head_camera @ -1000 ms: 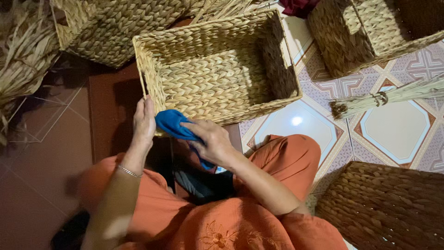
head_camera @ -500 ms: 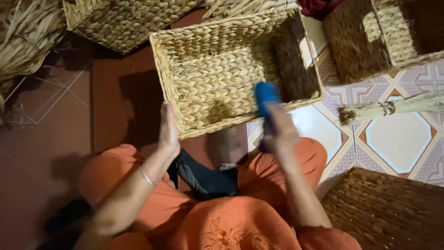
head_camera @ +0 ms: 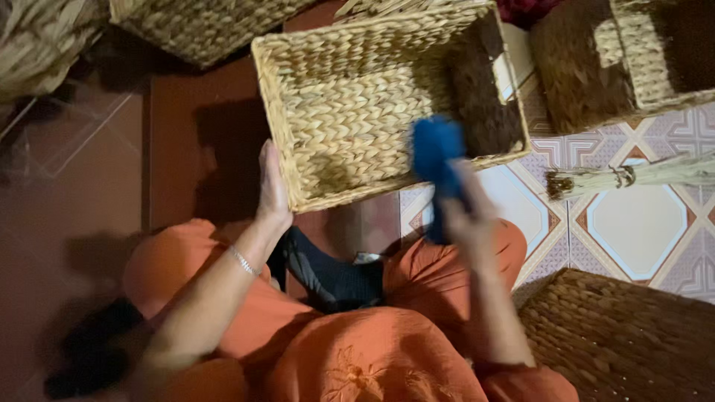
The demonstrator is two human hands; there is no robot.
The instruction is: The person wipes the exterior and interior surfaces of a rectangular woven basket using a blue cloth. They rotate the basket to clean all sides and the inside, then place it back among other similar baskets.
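Note:
A rectangular woven straw basket stands on the floor in front of me, its opening facing up. My left hand presses flat against the basket's near left corner. My right hand is blurred and grips a blue tool, held upright over the basket's near right rim. I sit on the floor in orange clothes, with a dark cloth lying between my knees.
More woven baskets stand at the back left, back right and near right. A tied straw bundle lies on the patterned tiles at the right. Loose dried straw is piled at the far left.
My right hand has carried the blue tool from beside my left hand across to the basket's near right edge. My left hand stays on the basket's left corner. The view has shifted.

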